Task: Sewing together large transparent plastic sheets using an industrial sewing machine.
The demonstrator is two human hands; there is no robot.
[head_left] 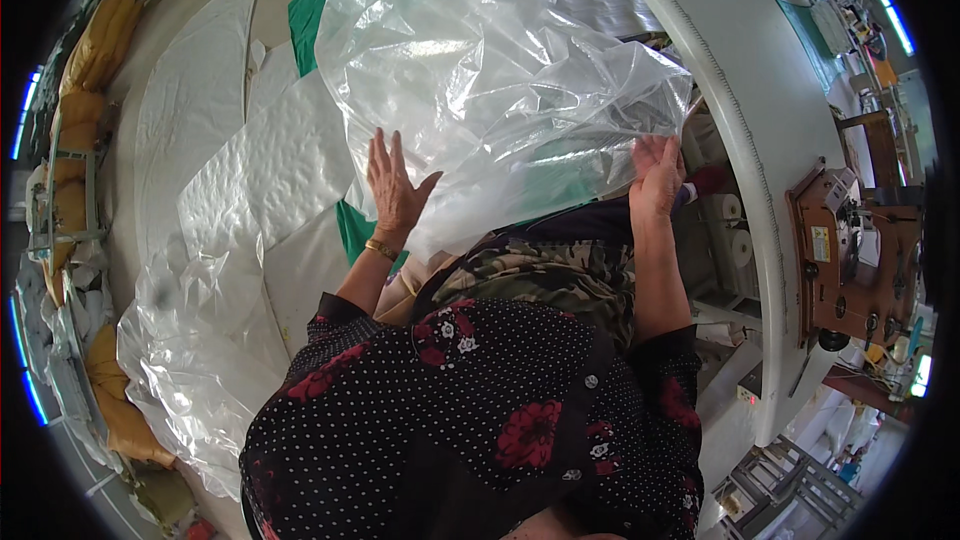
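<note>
A large sheet of clear plastic film (450, 60) spreads in front of me, crumpled and shiny, over my lap and onto the floor. My left hand (394, 185) rests at the film's left side with fingers stretched and thumb apart. At the film's right edge, my right hand (655, 172) pinches the plastic between its fingers. Green material (550, 185) shows through the film near my lap, and another green piece (312, 15) sticks out at its far left.
At my right stands a long pale table (740, 110) with a brown sewing machine (850, 250) on it. White rolls (738, 208) sit beneath. More clear plastic (190, 350) and white sheets (200, 80) lie on the floor at left, with yellow bundles (100, 40) beyond.
</note>
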